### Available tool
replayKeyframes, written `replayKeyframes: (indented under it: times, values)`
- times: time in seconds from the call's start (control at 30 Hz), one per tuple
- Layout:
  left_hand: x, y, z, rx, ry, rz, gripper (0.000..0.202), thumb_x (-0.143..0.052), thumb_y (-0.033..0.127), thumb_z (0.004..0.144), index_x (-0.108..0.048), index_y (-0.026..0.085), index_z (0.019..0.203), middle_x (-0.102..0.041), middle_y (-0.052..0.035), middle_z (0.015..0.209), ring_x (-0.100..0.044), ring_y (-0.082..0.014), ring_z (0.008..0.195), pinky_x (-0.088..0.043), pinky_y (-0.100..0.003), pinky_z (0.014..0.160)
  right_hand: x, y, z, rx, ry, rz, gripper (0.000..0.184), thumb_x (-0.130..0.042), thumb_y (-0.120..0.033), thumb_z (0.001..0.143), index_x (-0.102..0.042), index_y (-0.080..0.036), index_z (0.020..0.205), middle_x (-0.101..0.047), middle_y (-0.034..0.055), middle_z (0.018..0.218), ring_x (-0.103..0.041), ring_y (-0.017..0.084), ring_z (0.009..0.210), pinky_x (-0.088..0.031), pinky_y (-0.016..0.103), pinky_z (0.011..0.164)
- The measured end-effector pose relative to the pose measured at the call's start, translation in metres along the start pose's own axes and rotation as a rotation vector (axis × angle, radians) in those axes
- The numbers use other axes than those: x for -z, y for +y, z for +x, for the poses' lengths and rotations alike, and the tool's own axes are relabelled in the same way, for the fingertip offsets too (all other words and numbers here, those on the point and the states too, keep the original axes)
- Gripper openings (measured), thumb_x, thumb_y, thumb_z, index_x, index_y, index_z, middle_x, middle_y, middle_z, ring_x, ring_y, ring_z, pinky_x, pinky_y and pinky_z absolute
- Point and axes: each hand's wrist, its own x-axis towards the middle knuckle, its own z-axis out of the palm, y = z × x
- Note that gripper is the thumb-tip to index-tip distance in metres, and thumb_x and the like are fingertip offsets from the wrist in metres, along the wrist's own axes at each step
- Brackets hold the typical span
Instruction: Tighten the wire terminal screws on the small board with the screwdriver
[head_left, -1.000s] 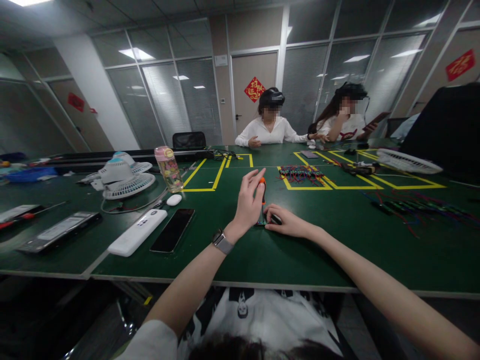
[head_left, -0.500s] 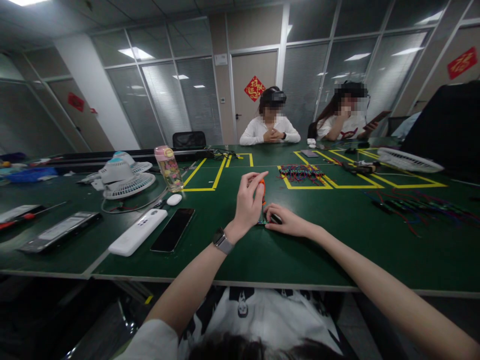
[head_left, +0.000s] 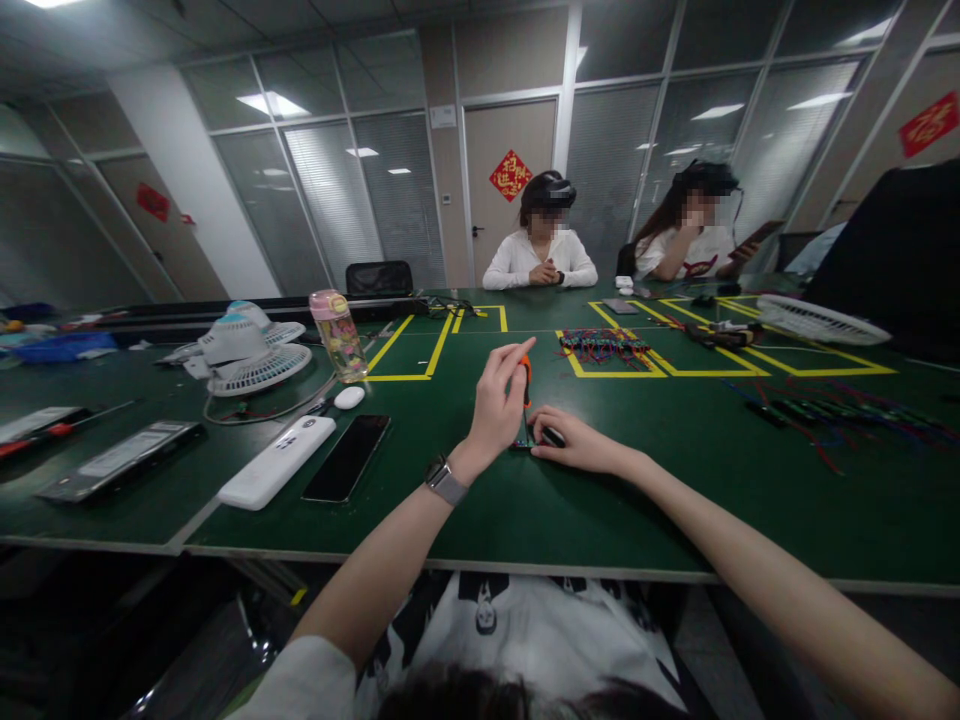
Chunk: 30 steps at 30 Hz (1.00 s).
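Observation:
My left hand (head_left: 495, 402) closes around the orange handle of a screwdriver (head_left: 528, 370), which stands upright with its thin shaft pointing down. Below the shaft lies a small green circuit board (head_left: 523, 446), flat on the table. My right hand (head_left: 579, 442) rests on the table with curled fingers, thumb and fingertips at the board's right edge. A small dark part (head_left: 553, 437) shows within that curl; its kind cannot be made out. The screwdriver's tip is too small to see clearly.
To the left lie a black phone (head_left: 346, 458), a white power bank (head_left: 277, 463) and a hard drive (head_left: 124, 460). A bottle (head_left: 339, 337) and white fans (head_left: 251, 350) stand behind. Wired boards (head_left: 604, 347) lie ahead and right. Two people sit opposite.
My hands and the screwdriver stay almost in place. Across the table, one person's clasped hands have shifted slightly.

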Motion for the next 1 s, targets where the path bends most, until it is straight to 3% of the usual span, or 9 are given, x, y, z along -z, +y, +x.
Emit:
replayKeyframes:
  times: [0.1,0.27,0.5,0.6,0.73,0.9,1.0]
  values:
    - [-0.0007,-0.0009,0.0000,-0.008,-0.004,-0.041,0.033,-0.040,0.020,0.098,-0.054,0.021,0.128,-0.062,-0.0059,0.112,-0.059,-0.0147,0.103,-0.045,-0.028,0.093,-0.0006,0.0012,-0.0001,0.007,0.006,-0.001,0.014,-0.065,-0.026,0.084,-0.055,-0.019,0.080,-0.057,0.0081,0.104,-0.056,0.022,0.096,-0.046,0.037,0.087]
    - [0.0004,0.0033,0.0006,0.014,0.072,0.089,0.019,-0.062,0.026,0.088,-0.067,0.022,0.107,-0.055,-0.0024,0.091,-0.056,-0.0155,0.088,-0.047,-0.029,0.085,-0.0007,0.0015,-0.0007,0.000,0.011,-0.001,0.013,-0.066,-0.026,0.084,-0.054,-0.019,0.081,-0.057,0.0079,0.104,-0.056,0.022,0.096,-0.047,0.037,0.088]
    - [-0.0002,0.0000,-0.0001,0.002,-0.040,-0.027,0.037,-0.035,0.022,0.099,-0.051,0.023,0.133,-0.059,-0.0074,0.115,-0.057,-0.0170,0.106,-0.045,-0.032,0.095,0.0003,-0.0005,-0.0003,-0.001,0.004,-0.003,0.013,-0.065,-0.026,0.084,-0.055,-0.019,0.081,-0.058,0.0078,0.104,-0.056,0.022,0.095,-0.047,0.036,0.085]
    - [-0.0008,0.0008,-0.0001,0.003,-0.016,-0.021,0.033,-0.044,0.024,0.097,-0.055,0.023,0.128,-0.063,-0.0055,0.106,-0.059,-0.0166,0.096,-0.047,-0.031,0.089,-0.0006,0.0006,-0.0004,0.008,0.015,-0.004,0.013,-0.065,-0.026,0.084,-0.055,-0.019,0.080,-0.058,0.0068,0.101,-0.056,0.022,0.093,-0.047,0.035,0.084]
    - [0.0005,0.0046,0.0002,-0.001,0.055,0.082,0.022,-0.059,0.028,0.090,-0.067,0.022,0.110,-0.056,-0.0037,0.093,-0.056,-0.0164,0.089,-0.047,-0.029,0.085,-0.0011,0.0013,-0.0006,0.004,0.019,-0.008,0.014,-0.066,-0.026,0.084,-0.054,-0.020,0.080,-0.058,0.0063,0.100,-0.056,0.021,0.092,-0.047,0.035,0.084]
    - [0.0007,0.0024,0.0004,-0.006,-0.011,0.016,0.033,-0.039,0.022,0.098,-0.058,0.021,0.125,-0.057,-0.0075,0.112,-0.056,-0.0172,0.106,-0.045,-0.031,0.095,0.0002,-0.0006,-0.0007,0.007,0.010,-0.004,0.013,-0.065,-0.026,0.084,-0.054,-0.019,0.081,-0.057,0.0076,0.103,-0.056,0.022,0.094,-0.047,0.036,0.085]
    - [-0.0006,0.0002,0.0003,0.002,-0.023,-0.021,0.034,-0.040,0.022,0.098,-0.054,0.022,0.130,-0.062,-0.0069,0.112,-0.059,-0.0171,0.104,-0.046,-0.032,0.094,0.0004,-0.0010,-0.0009,0.007,0.010,0.002,0.013,-0.065,-0.026,0.084,-0.054,-0.020,0.080,-0.058,0.0072,0.103,-0.056,0.022,0.095,-0.047,0.036,0.086]
